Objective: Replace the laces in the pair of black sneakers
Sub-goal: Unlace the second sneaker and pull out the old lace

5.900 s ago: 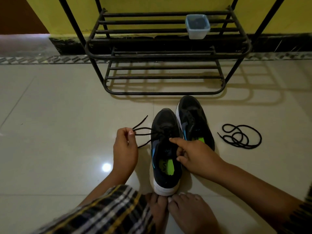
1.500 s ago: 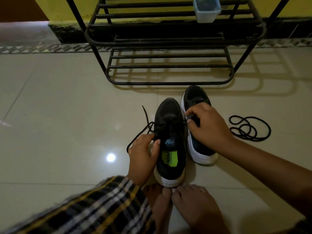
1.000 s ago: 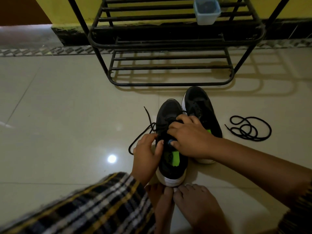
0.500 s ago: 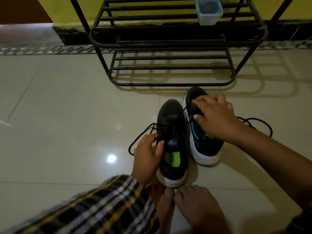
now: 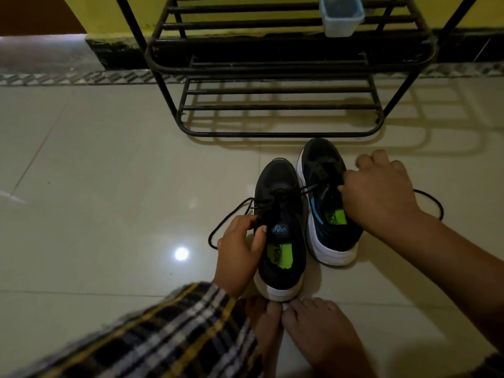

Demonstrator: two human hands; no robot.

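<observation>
— What is counted?
— Two black sneakers [image 5: 281, 227] are set side by side on the floor [image 5: 109, 186]; one lace [image 5: 231, 214] is pinched by the left hand [image 5: 240, 252].
— What is changed?
— The lace's other end [image 5: 308, 189] is drawn farther right by the clenched right hand [image 5: 379, 192]; a second, loose lace [image 5: 433, 203] is mostly hidden behind it.

Setting: a home, most likely an entryway or hallway corner. Evidence:
- Floor [image 5: 109, 186] of large glossy cream tiles; a ceiling light reflects off it as one bright spot.
- Patterned tile border strip [image 5: 68, 77] runs along the foot of the wall.
- Wall [image 5: 109, 12] painted yellow, with a dark, scuffed skirting band [image 5: 117, 53] below it.
- Black metal shoe rack [image 5: 272, 66] with barred tiers stands against the wall; a small translucent plastic container [image 5: 342, 17] sits on one tier.
- Person sits on the floor barefoot; bare feet [image 5: 313, 331] rest on the tiles.
</observation>
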